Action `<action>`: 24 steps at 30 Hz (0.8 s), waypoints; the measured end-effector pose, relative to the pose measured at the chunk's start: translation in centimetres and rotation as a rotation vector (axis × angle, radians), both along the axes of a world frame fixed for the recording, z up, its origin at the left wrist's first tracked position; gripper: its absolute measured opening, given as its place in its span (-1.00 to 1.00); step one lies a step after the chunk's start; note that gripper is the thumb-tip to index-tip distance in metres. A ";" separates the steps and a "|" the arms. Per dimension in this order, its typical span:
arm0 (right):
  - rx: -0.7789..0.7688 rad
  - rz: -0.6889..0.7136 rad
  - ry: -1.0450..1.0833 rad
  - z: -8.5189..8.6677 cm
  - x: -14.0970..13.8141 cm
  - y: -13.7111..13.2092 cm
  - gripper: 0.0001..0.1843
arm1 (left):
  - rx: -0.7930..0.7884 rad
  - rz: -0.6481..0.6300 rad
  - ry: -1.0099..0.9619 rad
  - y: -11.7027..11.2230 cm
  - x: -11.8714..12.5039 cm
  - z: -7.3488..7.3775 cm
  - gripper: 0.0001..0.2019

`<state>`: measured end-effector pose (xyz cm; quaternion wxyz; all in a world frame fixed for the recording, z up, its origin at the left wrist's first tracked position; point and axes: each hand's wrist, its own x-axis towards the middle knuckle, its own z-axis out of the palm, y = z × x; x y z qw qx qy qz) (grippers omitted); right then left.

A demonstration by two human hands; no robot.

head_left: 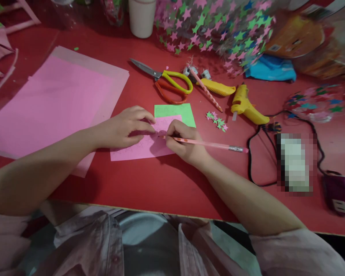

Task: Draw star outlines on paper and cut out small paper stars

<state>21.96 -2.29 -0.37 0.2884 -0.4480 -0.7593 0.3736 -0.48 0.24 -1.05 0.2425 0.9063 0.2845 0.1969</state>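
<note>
My right hand [186, 143] pinches a pink pencil [209, 144], its tip on a small pink paper [123, 153] marked with faint lines. Flat on the left part of that paper lies my left hand [129, 128], fingers stretched out and holding nothing. Partly beneath the pink paper is a green sheet [172, 110]. Behind them rest scissors [161, 76] with one yellow and one orange handle. A little pile of pink and green paper stars [217, 120] sits to the right of the green sheet.
Large pink sheets [60, 96] cover the left side. A yellow glue gun [247, 105], a yellow cutter [218, 87] and a second pencil [205, 90] lie to the right. A clear bag of paper stars [215, 27] and a white cup [142, 19] stand at the back.
</note>
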 end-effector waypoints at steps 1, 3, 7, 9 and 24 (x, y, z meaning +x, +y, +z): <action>-0.005 0.007 -0.004 0.0 0.0 0.0 -0.83 | 0.000 0.001 0.001 0.0 0.0 0.0 -0.70; -0.010 0.020 -0.013 0.1 0.1 0.0 -0.83 | 0.000 0.004 0.004 0.0 0.0 0.0 -0.70; -0.011 0.033 -0.011 0.2 0.1 0.1 -0.83 | -0.005 0.000 0.004 0.0 0.0 0.0 -0.71; -0.013 0.039 -0.002 0.2 0.1 0.1 -0.83 | -0.001 -0.006 0.003 0.0 0.0 0.0 -0.71; 0.009 0.059 -0.003 0.3 0.1 0.0 -0.85 | 0.019 -0.005 0.008 0.0 0.0 0.0 -0.71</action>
